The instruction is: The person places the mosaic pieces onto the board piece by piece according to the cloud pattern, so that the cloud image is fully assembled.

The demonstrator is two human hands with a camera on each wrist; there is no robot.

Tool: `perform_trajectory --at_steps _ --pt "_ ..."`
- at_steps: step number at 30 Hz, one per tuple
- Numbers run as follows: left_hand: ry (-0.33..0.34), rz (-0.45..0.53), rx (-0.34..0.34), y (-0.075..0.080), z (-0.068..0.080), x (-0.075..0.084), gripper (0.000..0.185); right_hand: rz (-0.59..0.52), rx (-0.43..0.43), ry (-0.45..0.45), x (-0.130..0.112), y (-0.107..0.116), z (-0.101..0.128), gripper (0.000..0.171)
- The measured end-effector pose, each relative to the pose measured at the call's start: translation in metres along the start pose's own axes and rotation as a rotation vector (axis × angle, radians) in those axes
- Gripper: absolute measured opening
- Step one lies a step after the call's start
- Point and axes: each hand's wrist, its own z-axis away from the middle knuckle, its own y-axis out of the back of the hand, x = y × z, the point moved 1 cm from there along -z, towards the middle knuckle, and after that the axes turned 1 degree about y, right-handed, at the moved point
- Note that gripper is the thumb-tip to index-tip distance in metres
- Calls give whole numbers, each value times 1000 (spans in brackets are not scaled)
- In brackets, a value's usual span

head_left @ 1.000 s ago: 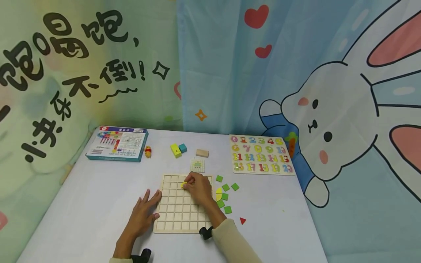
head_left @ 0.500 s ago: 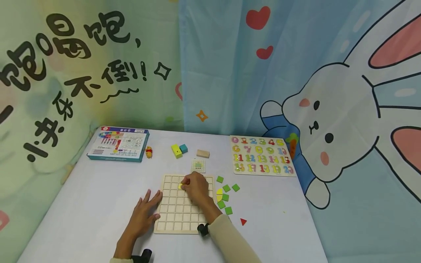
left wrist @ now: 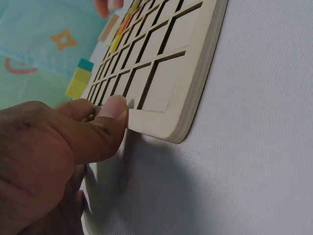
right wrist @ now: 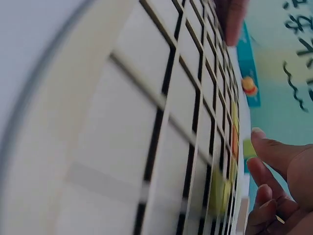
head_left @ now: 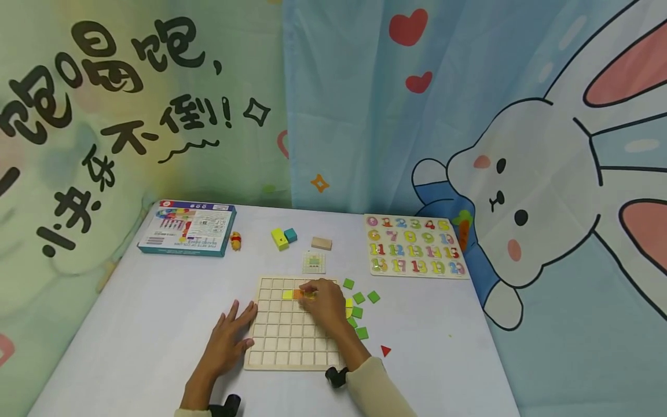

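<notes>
A wooden grid board (head_left: 281, 341) lies on the white table. In its second row from the back are a yellow tile (head_left: 288, 295), an orange tile (head_left: 297, 294) and, close by the right fingertips, more yellow. My right hand (head_left: 325, 304) hovers over the back right of the board; in the right wrist view its thumb and fingers (right wrist: 266, 147) are apart, with nothing seen between them. Spread fingers of my left hand (head_left: 226, 339) rest along the board's left edge, and its thumb (left wrist: 113, 108) touches the frame near the front corner.
Several green tiles (head_left: 373, 297), yellow pieces (head_left: 349, 310) and a red triangle (head_left: 385, 351) lie right of the board. Behind it are a small pattern card (head_left: 314, 263), a wooden block (head_left: 321, 243), coloured blocks (head_left: 279, 239), a figurine (head_left: 236, 241), a box (head_left: 186, 227) and a number board (head_left: 417, 246).
My right hand, earlier pinching at a yellow tile on the board, has shifted right, uncovering the yellow and orange tiles in the row. The left hand stays at the board's edge.
</notes>
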Motion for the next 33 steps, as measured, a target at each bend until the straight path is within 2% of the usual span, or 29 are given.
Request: perform_trajectory --at_steps 6,11,15,21,27,33 --pt "-6 -1 1 2 0 1 82 -44 65 -102 28 34 15 29" --pt "-1 4 -5 1 -1 0 82 39 98 -213 50 59 22 29" --pt "0 8 -10 1 0 0 81 114 82 -264 64 66 23 27" --pt "-4 11 -6 0 0 0 81 148 60 -236 72 64 19 18" --pt "1 5 -4 -1 0 0 82 140 57 -205 69 63 17 20" --pt "-16 -7 17 -1 0 1 82 86 138 -174 60 60 17 17"
